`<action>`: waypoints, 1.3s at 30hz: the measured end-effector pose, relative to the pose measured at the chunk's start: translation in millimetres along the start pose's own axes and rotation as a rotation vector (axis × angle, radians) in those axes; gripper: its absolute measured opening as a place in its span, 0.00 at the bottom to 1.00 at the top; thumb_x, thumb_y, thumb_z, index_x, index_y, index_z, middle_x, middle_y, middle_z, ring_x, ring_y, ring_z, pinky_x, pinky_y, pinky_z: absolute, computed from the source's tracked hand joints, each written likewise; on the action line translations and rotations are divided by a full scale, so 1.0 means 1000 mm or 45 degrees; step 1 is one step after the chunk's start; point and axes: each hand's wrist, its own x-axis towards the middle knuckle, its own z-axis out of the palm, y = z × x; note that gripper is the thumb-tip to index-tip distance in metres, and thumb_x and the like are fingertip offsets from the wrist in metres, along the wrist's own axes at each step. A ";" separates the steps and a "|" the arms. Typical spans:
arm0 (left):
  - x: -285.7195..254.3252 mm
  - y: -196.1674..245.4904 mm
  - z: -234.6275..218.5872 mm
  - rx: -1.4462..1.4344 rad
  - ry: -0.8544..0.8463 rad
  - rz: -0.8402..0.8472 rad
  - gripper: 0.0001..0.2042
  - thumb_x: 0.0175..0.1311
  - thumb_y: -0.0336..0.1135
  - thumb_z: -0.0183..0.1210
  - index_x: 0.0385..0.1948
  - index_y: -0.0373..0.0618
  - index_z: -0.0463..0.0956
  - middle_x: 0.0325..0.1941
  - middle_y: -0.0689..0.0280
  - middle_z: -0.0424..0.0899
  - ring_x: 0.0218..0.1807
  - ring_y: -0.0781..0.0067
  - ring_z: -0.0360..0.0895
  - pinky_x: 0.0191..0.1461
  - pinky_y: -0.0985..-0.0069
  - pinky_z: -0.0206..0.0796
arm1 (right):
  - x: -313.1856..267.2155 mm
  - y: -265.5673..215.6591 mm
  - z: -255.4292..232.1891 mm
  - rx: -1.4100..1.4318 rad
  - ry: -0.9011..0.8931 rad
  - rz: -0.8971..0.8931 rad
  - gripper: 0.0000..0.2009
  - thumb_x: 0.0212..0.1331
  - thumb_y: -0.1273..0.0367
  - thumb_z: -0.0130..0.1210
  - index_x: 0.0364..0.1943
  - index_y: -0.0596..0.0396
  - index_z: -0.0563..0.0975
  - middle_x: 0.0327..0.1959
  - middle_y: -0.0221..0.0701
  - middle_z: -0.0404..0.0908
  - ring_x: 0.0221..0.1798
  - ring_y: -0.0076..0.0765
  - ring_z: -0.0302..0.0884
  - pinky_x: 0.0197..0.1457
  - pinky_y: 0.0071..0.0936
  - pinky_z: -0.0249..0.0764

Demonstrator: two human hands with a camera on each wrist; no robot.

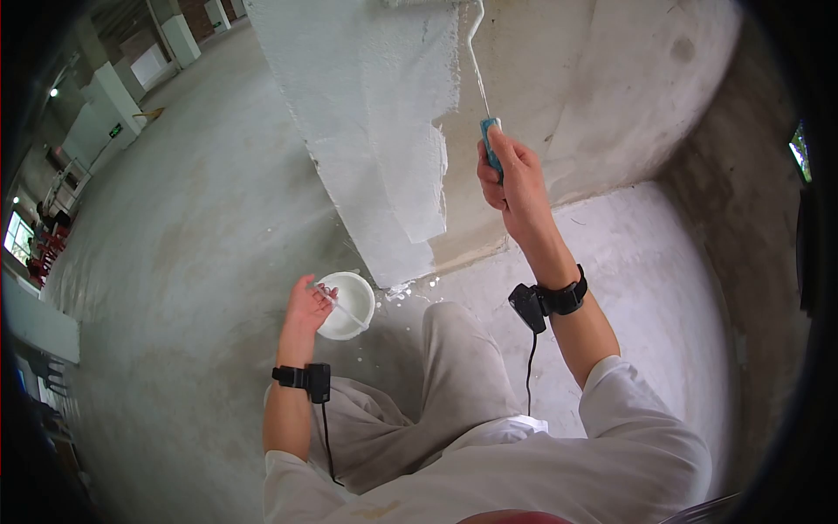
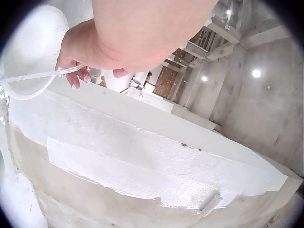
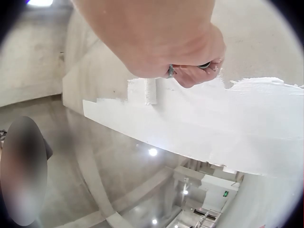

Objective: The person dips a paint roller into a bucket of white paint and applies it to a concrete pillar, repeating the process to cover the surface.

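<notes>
My right hand (image 1: 515, 179) grips the blue handle (image 1: 491, 144) of a paint roller, thumb laid along it. The roller's bent metal rod (image 1: 476, 57) runs up the wall, and its white sleeve (image 3: 150, 91) lies against wet white paint high on the surface. Low on the other side, my left hand (image 1: 312, 306) holds a white bucket (image 1: 370, 306) by its pale handle (image 2: 33, 76), the fingers hooked round it. White paint smears the left fingertips (image 2: 86, 76). In the head view the bucket shows a pale inside and hangs or stands near the wall's foot.
White paint covers the near part of the wall (image 1: 375, 131); bare grey plaster (image 1: 594, 96) continues to the right. Paint splatters (image 1: 400, 291) dot the floor at the wall's corner. A concrete floor (image 1: 192, 227) stretches left, with red chairs (image 1: 48, 249) far off.
</notes>
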 end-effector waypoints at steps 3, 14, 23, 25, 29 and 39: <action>-0.001 0.000 0.000 -0.009 -0.012 -0.006 0.17 0.61 0.44 0.53 0.35 0.35 0.68 0.34 0.57 0.75 0.42 0.57 0.75 0.53 0.65 0.70 | -0.010 0.018 -0.007 -0.001 0.025 0.064 0.19 0.67 0.53 0.49 0.26 0.52 0.69 0.15 0.17 0.60 0.13 0.09 0.47 0.14 0.16 0.39; 0.003 -0.001 -0.003 -0.020 -0.058 -0.009 0.16 0.61 0.44 0.55 0.33 0.36 0.69 0.30 0.60 0.75 0.40 0.56 0.76 0.50 0.67 0.70 | -0.058 0.112 -0.041 -0.079 0.148 0.346 0.18 0.67 0.54 0.48 0.24 0.50 0.68 0.15 0.16 0.58 0.13 0.09 0.46 0.14 0.15 0.41; -0.003 -0.001 0.002 -0.022 -0.065 -0.020 0.16 0.60 0.43 0.55 0.33 0.36 0.68 0.31 0.60 0.74 0.42 0.56 0.76 0.50 0.67 0.70 | -0.074 0.139 -0.052 -0.126 0.182 0.428 0.18 0.67 0.54 0.48 0.23 0.50 0.67 0.15 0.17 0.59 0.13 0.10 0.47 0.14 0.15 0.42; -0.005 -0.001 0.004 -0.033 -0.067 -0.026 0.16 0.61 0.43 0.55 0.33 0.36 0.68 0.31 0.60 0.74 0.42 0.56 0.76 0.51 0.67 0.69 | -0.078 0.146 -0.057 -0.105 0.192 0.511 0.18 0.67 0.54 0.48 0.23 0.50 0.67 0.15 0.17 0.59 0.13 0.10 0.47 0.14 0.15 0.41; -0.006 -0.002 0.006 -0.007 -0.070 -0.019 0.16 0.61 0.43 0.55 0.32 0.37 0.68 0.31 0.60 0.74 0.42 0.56 0.75 0.52 0.67 0.69 | -0.085 0.159 -0.062 -0.129 0.216 0.577 0.19 0.66 0.53 0.49 0.23 0.50 0.67 0.15 0.17 0.59 0.13 0.10 0.47 0.14 0.16 0.41; -0.007 0.000 0.009 0.046 -0.113 -0.027 0.15 0.61 0.43 0.54 0.31 0.38 0.68 0.33 0.60 0.74 0.43 0.58 0.76 0.53 0.69 0.68 | -0.097 0.178 -0.062 -0.106 0.250 0.708 0.19 0.66 0.54 0.49 0.23 0.50 0.68 0.14 0.17 0.58 0.13 0.11 0.46 0.14 0.16 0.39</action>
